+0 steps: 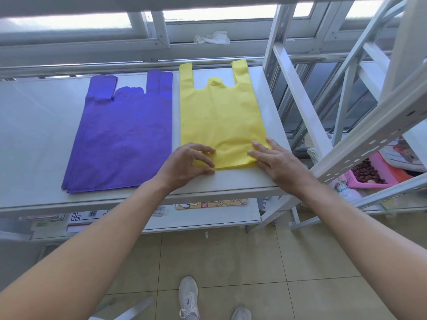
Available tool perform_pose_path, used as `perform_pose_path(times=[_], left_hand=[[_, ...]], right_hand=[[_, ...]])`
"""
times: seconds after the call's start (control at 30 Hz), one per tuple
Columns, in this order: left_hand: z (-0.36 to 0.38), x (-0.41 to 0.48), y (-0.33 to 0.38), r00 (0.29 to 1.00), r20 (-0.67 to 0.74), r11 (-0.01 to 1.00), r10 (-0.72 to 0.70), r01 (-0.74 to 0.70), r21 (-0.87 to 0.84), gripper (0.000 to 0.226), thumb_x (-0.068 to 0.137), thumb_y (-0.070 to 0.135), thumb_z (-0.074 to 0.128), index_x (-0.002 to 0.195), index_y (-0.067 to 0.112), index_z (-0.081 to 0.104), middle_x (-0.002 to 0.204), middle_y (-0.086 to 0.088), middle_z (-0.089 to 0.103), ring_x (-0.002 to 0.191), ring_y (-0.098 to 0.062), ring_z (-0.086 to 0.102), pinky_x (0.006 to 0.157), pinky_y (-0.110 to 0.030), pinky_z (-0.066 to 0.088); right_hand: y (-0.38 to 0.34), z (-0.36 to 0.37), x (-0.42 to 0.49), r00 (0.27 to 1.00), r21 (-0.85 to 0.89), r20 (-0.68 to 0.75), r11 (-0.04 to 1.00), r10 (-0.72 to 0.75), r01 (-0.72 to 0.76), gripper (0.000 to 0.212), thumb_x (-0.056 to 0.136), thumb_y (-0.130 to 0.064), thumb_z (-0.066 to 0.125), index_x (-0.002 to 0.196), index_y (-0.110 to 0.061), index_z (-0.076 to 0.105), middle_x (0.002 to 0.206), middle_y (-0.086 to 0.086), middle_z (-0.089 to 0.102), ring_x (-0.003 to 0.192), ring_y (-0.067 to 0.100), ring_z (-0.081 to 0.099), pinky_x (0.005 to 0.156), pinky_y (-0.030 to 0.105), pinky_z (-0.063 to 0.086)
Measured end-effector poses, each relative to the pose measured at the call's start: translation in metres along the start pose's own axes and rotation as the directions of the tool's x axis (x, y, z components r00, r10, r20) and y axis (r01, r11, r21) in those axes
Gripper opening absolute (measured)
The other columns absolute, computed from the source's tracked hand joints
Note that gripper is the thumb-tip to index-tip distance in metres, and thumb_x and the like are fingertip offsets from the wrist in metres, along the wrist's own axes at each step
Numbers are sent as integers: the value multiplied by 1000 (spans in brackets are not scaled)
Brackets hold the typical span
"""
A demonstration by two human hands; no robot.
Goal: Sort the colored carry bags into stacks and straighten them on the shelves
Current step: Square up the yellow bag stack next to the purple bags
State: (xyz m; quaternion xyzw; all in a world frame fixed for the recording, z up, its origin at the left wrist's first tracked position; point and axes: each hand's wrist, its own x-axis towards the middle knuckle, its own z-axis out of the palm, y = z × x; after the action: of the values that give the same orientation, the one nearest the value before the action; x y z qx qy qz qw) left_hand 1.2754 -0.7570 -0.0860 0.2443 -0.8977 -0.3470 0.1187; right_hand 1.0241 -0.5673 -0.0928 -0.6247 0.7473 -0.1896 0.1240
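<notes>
A stack of yellow carry bags (219,116) lies flat on the white shelf (39,135), handles pointing away from me. Beside it on the left lies a stack of purple carry bags (122,135), its lower edges slightly fanned out and one handle folded over. My left hand (188,165) rests on the yellow stack's near left corner, fingers curled on the fabric with the thumb at the bottom edge. My right hand (275,160) lies flat against the near right corner, fingers spread on the bag. Neither hand lifts anything.
Slanted white metal shelf struts (360,144) stand close on the right. A pink basket (379,174) with dark round items sits lower right. Papers and boxes lie on the lower shelf (203,218). A crumpled white cloth (212,38) sits on the window ledge behind.
</notes>
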Motion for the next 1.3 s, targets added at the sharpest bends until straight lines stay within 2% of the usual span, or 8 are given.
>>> perform_pose_path(times=[0.13,0.27,0.43,0.6,0.77,0.97,1.13,1.3], left_hand=[[4,-7,-1,999,-32,999,27,-25,44,12,87,37,81,97,30,82,127,19,69,122,-3,58,101,-16,40],[4,-15,4,992,-65,980,107,-94,174,9,94,36,75,97,28,79,123,20,68,117,-5,60,90,-28,50],[-1,-10,8,991,-19,968,134,-127,219,14,92,36,77,94,23,80,121,13,71,113,-9,60,88,-6,35],[3,-6,9,901,-389,971,-195,233,53,17,93,37,74,92,21,78,117,6,67,116,-16,52,95,-32,44],[3,7,24,726,-408,772,-554,631,77,40,90,29,71,119,5,59,122,-17,52,117,-37,50,94,-41,45],[-8,30,31,648,-254,672,-718,740,-11,42,80,30,80,102,4,56,106,-16,65,102,-38,66,69,-35,43],[-8,28,39,634,-225,648,-740,761,11,35,88,37,70,90,9,50,124,-17,55,112,-40,58,81,-40,48],[2,2,38,662,-261,693,-703,720,-40,30,87,17,59,67,11,37,69,-6,46,72,-34,49,56,-38,39]], right_hand=[[-5,3,-6,998,-45,44,998,54,-52,49,105,-36,55,152,-25,51,165,-5,35,158,34,14,124,52,24],[-14,5,-1,992,16,-37,993,117,-117,37,104,-34,57,139,-24,66,157,-3,48,150,36,31,119,54,31],[-26,-2,19,949,202,-145,947,280,-249,14,95,-23,73,106,-15,78,128,6,67,124,24,57,104,33,41],[-39,-15,39,808,169,-92,808,583,-564,62,91,-41,76,135,-3,52,134,19,49,127,36,45,101,39,38],[-46,-34,59,747,23,102,749,657,-662,40,95,-39,73,87,-5,54,88,8,57,101,33,54,84,37,40],[-44,-37,63,719,93,152,715,678,-693,39,90,-32,76,73,-12,47,71,3,49,69,23,51,59,33,36],[-41,-33,51,746,171,97,728,659,-664,39,85,-35,82,77,-9,54,76,7,57,63,19,51,52,32,35],[-41,-28,17,744,196,96,720,661,-665,44,84,-39,82,86,-1,60,85,12,65,74,24,60,59,35,43]])
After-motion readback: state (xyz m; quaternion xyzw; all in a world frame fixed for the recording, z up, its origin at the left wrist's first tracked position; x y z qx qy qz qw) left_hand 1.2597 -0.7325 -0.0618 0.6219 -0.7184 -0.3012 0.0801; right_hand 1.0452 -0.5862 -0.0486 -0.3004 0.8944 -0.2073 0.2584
